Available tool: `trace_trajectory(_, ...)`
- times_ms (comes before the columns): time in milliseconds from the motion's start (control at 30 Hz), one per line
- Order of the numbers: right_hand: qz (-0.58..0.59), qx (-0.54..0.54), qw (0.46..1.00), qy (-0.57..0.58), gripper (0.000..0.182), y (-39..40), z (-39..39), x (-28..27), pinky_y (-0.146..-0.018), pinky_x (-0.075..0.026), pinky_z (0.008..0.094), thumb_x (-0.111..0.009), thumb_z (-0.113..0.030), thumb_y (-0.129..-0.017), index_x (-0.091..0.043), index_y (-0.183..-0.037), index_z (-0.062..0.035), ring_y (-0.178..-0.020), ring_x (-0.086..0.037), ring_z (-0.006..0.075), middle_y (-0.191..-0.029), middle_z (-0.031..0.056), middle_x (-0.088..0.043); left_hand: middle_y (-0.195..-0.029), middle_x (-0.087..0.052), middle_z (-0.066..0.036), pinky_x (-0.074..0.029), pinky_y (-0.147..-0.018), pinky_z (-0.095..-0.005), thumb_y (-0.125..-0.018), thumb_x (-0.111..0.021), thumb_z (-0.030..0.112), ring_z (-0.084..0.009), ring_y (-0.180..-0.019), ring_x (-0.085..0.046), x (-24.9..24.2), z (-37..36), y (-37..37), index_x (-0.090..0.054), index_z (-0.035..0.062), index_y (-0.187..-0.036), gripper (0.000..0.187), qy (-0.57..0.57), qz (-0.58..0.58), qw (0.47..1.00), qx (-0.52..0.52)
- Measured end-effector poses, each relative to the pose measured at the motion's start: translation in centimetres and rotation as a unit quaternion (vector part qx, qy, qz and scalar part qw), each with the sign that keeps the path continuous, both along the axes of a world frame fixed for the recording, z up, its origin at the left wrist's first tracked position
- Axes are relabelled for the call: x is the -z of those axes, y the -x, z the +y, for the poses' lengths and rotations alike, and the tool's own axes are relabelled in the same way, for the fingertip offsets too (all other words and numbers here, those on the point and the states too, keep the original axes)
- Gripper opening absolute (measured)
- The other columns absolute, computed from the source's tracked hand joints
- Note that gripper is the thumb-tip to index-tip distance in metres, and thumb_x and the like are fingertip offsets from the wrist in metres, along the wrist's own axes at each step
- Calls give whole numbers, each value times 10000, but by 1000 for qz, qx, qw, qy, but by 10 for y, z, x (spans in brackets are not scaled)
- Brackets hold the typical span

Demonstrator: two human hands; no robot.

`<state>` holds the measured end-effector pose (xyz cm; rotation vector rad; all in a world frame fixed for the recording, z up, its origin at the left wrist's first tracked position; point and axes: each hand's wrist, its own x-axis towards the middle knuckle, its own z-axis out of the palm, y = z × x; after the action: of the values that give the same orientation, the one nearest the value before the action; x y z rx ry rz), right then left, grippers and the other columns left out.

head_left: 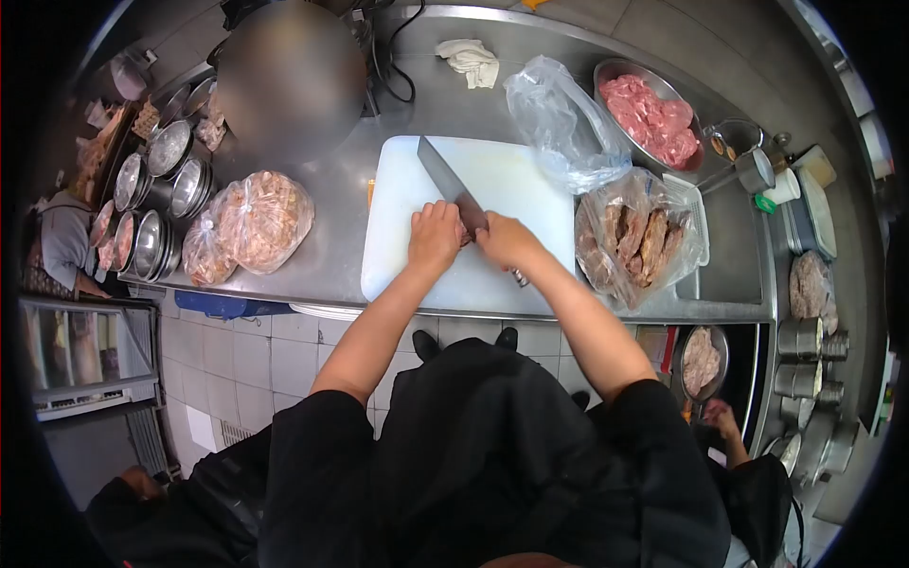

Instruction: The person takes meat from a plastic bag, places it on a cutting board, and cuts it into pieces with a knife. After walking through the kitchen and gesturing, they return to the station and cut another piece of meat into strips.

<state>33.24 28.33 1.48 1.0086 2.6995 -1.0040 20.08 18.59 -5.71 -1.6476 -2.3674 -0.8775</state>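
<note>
On the white cutting board (402, 194) my right hand (508, 241) grips the handle of a large knife (443, 175), whose blade points up and to the left. My left hand (435, 237) is closed over a small piece of meat (464, 234), close beside the blade. Most of that piece is hidden by my fingers. Right of the board lies an open plastic bag of dark meat strips (644, 241). A crumpled clear bag (566, 118) rests across the board's upper right corner.
Bags of pale meat (265, 222) and stacked metal bowls (145, 246) are on the left. A metal tray of raw meat (651, 114) stands at the back right, a white cloth (469, 62) at the back. Other people are at lower left, lower right and far left.
</note>
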Motion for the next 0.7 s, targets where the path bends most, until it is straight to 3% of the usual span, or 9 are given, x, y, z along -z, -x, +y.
trace_trajectory(67,-85,9,995,47,344,3,10,-34,-852,-538,499,-489,-275,-968,-605,-1161,-15,-883,-709,399,-937,227,-726,-956,-568,-85,-395,-840,-449,-906,-600,146,-298,-950,-535,6,0,2,-578,87,-948,76,-29,-20,999,-7)
trace_trajectory(233,-102,-31,993,-52,349,-18,-1,-68,-871,-531,502,-498,-284,-968,-603,-1161,-13,-974,-690,408,-1017,241,-715,-958,-578,-103,-397,-838,-455,-943,-561,132,-319,-950,-539,4,-12,5,-592,74,-977,74,-70,-51,996,-31)
trace_trajectory(367,-136,-94,984,-60,359,-29,-14,-61,-880,-532,505,-488,-265,-968,-582,-1197,-5,-983,-687,419,-1044,249,-710,-968,-575,-108,-403,-840,-453,-914,-583,129,-319,-966,-534,3,-10,4,-588,65,-964,81,-5,-12,999,-40)
trace_trajectory(433,-140,-93,984,-64,378,-19,-19,-30,-886,-531,513,-480,-253,-967,-565,-1233,2,-970,-690,419,-1043,254,-710,-972,-573,-109,-405,-840,-452,-901,-595,127,-318,-969,-531,4,-10,6,-587,63,-961,88,6,-5,999,-40)
trace_trajectory(500,-50,-37,994,-88,336,-6,-17,-8,-856,-523,545,-510,-276,-973,-579,-1118,20,-935,-682,442,-952,265,-708,-963,-563,-100,-409,-841,-453,-859,-619,130,-301,-975,-534,5,-10,6,-583,78,-957,117,5,1,1000,-27)
trace_trajectory(533,-35,-58,992,-106,325,-1,-10,-8,-768,-557,512,-503,-253,-976,-569,-1106,37,-800,-708,408,-897,256,-710,-963,-563,-100,-409,-841,-453,-859,-619,130,-301,-975,-534,6,-10,6,-583,78,-957,117,5,1,1000,-27)
trace_trajectory(567,-34,-58,992,-106,325,2,-1,-10,-768,-557,512,-503,-253,-976,-569,-1106,37,-800,-708,408,-897,256,-710,-965,-562,-100,-409,-847,-452,-857,-624,134,-301,-979,-532,7,-10,6,-583,78,-959,124,8,3,1000,-28)
trace_trajectory(633,-92,-69,993,16,310,7,6,-51,-659,-575,458,-491,-225,-980,-555,-1094,57,-629,-700,353,-835,241,-707,-966,-562,-100,-409,-853,-451,-856,-629,139,-301,-983,-530,6,-10,6,-582,78,-961,131,10,7,999,-33)
trace_trajectory(700,-111,-80,990,32,323,3,0,-69,-598,-572,422,-488,-221,-979,-546,-1111,68,-534,-676,309,-827,237,-708,-972,-567,-101,-407,-868,-446,-865,-626,150,-303,-989,-531,5,-11,4,-580,77,-968,134,21,-1,999,-45)
